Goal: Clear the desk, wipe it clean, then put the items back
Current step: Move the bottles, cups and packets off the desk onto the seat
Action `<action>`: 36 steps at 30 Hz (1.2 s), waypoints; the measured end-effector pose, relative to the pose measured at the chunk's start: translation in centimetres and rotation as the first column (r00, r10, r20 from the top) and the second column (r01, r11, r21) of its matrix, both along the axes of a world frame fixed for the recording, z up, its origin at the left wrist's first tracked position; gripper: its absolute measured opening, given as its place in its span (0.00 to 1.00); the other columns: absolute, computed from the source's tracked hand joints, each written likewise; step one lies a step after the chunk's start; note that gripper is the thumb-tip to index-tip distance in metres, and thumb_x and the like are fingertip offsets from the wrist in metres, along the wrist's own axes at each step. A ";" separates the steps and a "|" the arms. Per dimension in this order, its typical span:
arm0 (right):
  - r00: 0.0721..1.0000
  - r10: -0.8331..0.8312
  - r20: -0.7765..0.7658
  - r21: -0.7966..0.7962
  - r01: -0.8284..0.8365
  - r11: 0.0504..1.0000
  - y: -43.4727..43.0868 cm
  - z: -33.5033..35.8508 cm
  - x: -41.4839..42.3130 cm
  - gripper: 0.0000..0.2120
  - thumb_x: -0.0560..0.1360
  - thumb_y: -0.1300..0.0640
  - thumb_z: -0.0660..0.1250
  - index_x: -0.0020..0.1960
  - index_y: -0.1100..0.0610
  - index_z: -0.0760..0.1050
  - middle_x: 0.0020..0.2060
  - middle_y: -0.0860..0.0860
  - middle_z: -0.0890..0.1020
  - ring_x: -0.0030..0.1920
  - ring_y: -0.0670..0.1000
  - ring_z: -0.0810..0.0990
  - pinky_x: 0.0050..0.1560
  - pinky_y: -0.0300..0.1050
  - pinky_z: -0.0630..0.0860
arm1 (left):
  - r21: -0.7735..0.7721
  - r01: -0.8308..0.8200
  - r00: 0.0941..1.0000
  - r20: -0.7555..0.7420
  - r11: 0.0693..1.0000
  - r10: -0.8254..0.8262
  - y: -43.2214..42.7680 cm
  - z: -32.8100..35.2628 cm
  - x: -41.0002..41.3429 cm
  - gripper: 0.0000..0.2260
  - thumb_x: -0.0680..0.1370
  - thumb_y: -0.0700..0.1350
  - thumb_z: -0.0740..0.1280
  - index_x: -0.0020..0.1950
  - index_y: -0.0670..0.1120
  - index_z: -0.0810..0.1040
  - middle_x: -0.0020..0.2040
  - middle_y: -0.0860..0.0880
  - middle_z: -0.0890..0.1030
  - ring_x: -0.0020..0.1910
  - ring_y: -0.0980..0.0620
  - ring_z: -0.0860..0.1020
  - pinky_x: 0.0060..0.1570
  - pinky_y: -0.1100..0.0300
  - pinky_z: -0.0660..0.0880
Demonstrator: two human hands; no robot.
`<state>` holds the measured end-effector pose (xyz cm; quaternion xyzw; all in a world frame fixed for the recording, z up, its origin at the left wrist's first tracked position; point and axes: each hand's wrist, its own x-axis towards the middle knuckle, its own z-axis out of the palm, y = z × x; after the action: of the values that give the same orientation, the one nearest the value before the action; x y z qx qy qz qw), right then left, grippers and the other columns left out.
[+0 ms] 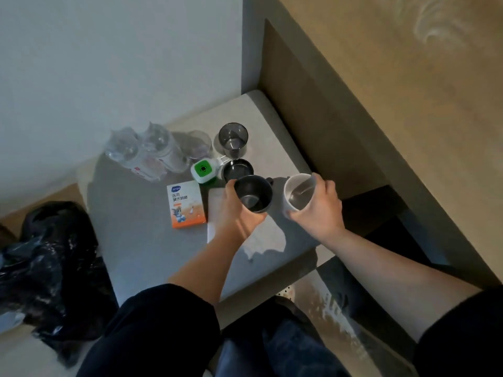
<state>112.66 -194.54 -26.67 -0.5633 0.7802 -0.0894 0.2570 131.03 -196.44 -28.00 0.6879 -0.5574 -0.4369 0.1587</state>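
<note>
My left hand (236, 213) grips a dark mug (253, 194) from its left side, above the grey seat surface (141, 240). Beside it, my right hand (318, 206) holds a white cup (298, 194) near the surface's right edge. Behind the dark mug stand another dark cup (237, 170), a tall dark glass (233, 137) and a clear glass (199, 144). A white-and-green device (203, 170) and an orange-and-white box (185, 204) lie left of the mug. Two plastic water bottles (144, 151) lie at the back left.
A black plastic bag (54, 262) sits on the floor at the left. The wooden desk top (408, 110) runs along the right, higher than the seat, with a dark shelf recess (381, 213) beneath. A white wall (109, 63) stands behind. A white paper (261, 240) lies under my left wrist.
</note>
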 end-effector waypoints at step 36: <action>0.820 0.547 -0.171 0.204 -0.513 0.834 -1.5 0.9 -0.7 0.44 0.77 0.37 0.57 0.78 0.55 0.34 0.77 0.56 0.37 0.77 0.57 0.36 0.75 0.57 0.41 | -0.187 0.260 0.858 0.495 0.947 -0.138 2.0 1.3 -1.4 0.36 0.78 0.57 0.64 0.81 0.52 0.48 0.81 0.46 0.49 0.79 0.44 0.47 0.75 0.45 0.48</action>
<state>111.98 -196.01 -25.74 -0.7438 0.6204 0.1080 0.2239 129.62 -194.40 -26.70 0.6869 -0.6976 -0.1961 0.0551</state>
